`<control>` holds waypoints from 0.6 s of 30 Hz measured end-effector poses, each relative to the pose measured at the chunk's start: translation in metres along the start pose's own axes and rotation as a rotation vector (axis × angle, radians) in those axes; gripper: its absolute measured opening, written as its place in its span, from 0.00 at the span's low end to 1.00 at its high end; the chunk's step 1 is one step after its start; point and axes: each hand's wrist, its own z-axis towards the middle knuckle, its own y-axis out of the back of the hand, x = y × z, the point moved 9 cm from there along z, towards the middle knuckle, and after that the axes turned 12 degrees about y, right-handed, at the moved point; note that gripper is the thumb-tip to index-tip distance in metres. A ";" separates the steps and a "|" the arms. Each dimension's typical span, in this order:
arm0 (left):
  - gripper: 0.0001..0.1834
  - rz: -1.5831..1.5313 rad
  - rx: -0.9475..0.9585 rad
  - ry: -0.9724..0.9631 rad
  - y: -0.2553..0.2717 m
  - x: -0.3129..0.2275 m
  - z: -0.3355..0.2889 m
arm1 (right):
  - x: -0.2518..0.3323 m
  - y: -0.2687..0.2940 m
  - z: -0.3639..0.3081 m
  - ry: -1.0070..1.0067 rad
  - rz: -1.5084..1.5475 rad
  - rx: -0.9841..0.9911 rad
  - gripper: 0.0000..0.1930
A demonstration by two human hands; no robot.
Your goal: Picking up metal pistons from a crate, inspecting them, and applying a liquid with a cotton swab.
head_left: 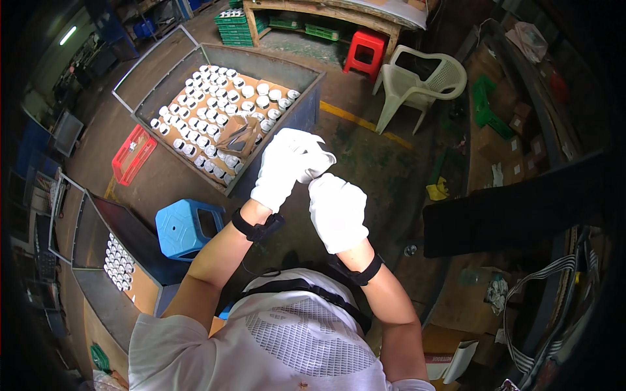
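Note:
Both hands wear white gloves and meet in front of my chest. My left hand [290, 159] is closed, its fingers curled toward the right hand. A pale curved edge with a dark gap shows at its fingertips, but glare hides whether it is glove or a held piece. My right hand [338, 212] is closed too, just below and to the right, its fingertips against the left ones. Whatever they pinch cannot be made out. Beyond the left hand stands a large metal bin [264, 57] with rows of white, dark-banded cylindrical parts [212, 114] on brown board.
A blue stool [176, 231] and a red crate [134, 155] stand left. A second bin [98, 296] holds more white parts. Farther off are a red stool [365, 52], a pale plastic chair [420, 85] and a wooden table [332, 11]. Cardboard boxes [466, 306] lie right.

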 end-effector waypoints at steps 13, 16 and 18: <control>0.17 -0.568 0.136 0.317 -0.007 0.020 -0.003 | -0.002 0.006 0.002 0.029 0.055 -0.006 0.02; 0.18 -0.516 0.129 0.271 -0.005 0.020 -0.002 | -0.003 0.004 0.002 0.018 0.026 -0.002 0.03; 0.17 -0.496 0.129 0.244 -0.003 0.020 0.001 | -0.002 0.005 0.004 0.024 0.007 0.009 0.03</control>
